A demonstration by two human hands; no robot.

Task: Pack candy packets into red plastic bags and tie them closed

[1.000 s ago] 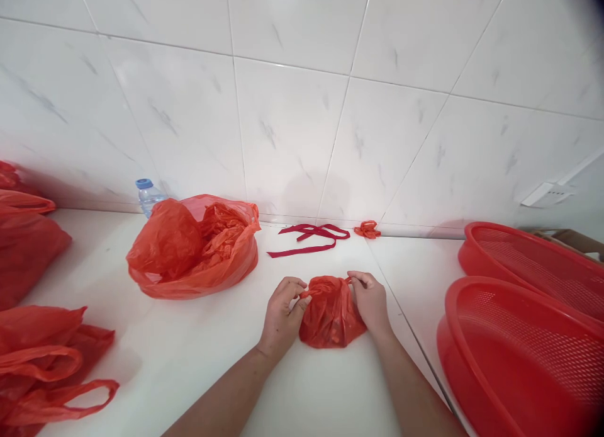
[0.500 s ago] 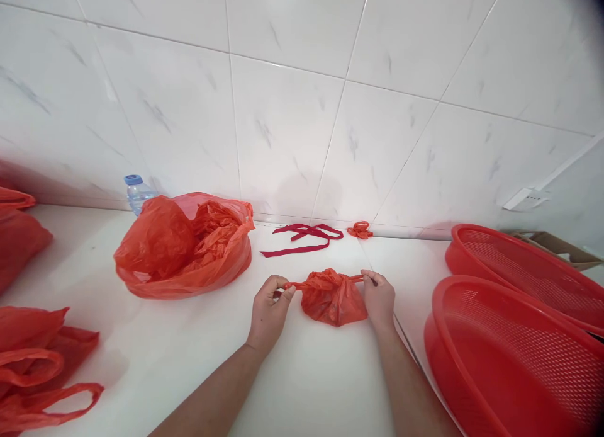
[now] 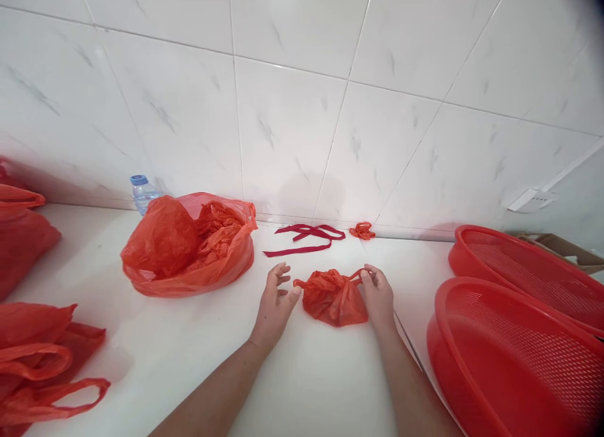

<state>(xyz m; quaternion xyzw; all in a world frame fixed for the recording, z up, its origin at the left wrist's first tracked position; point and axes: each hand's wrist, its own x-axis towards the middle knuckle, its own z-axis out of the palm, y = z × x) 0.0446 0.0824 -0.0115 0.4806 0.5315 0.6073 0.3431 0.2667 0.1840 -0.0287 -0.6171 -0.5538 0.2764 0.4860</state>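
A small red plastic bag [image 3: 334,296], knotted at the top, lies on the white counter [image 3: 202,349] between my hands. My left hand [image 3: 274,305] is beside its left end with fingers spread apart and holds nothing; the thumb tip is close to the bag's left handle end. My right hand [image 3: 377,292] is at the bag's right side and pinches the right handle strand between thumb and fingers.
A large open red bag [image 3: 189,245] stuffed with more red bags sits at the back left, a water bottle [image 3: 141,192] behind it. More red bags [image 3: 42,361] lie at the left edge. A dark red ribbon [image 3: 306,235] lies near the wall. Two red mesh baskets [image 3: 514,349] stand at the right.
My hands pulled the bag's two handle ends apart, drawing the knot tight. Now my left hand has let go and opened, while the right still pinches its end.
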